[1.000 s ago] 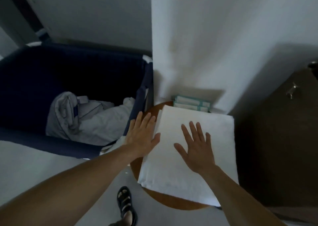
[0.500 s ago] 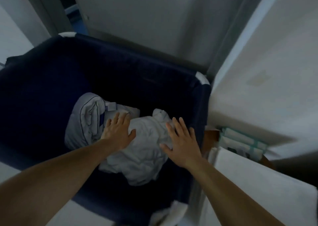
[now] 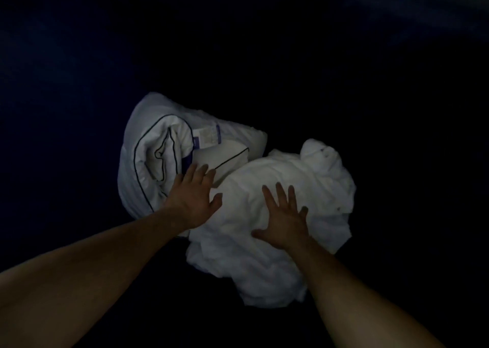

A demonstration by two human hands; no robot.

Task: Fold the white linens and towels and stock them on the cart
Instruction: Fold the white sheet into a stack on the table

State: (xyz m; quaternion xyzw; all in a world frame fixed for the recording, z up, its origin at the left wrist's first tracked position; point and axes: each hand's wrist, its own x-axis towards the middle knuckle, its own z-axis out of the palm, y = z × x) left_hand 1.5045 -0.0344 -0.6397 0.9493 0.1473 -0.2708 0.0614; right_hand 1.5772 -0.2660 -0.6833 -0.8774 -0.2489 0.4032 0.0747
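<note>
Where your left hand (image 3: 194, 198) and right hand (image 3: 284, 220) rest flat, fingers spread, gripping nothing: crumpled white sheet (image 3: 304, 178), dark-piped white bedding (image 3: 148, 162); dark-blue bin interior (image 3: 79, 83) barely discernible.

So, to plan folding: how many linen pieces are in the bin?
2: a piped-edge piece at left, by the left hand; a crumpled white sheet at right, below the right hand. Others may hide beneath.
</note>
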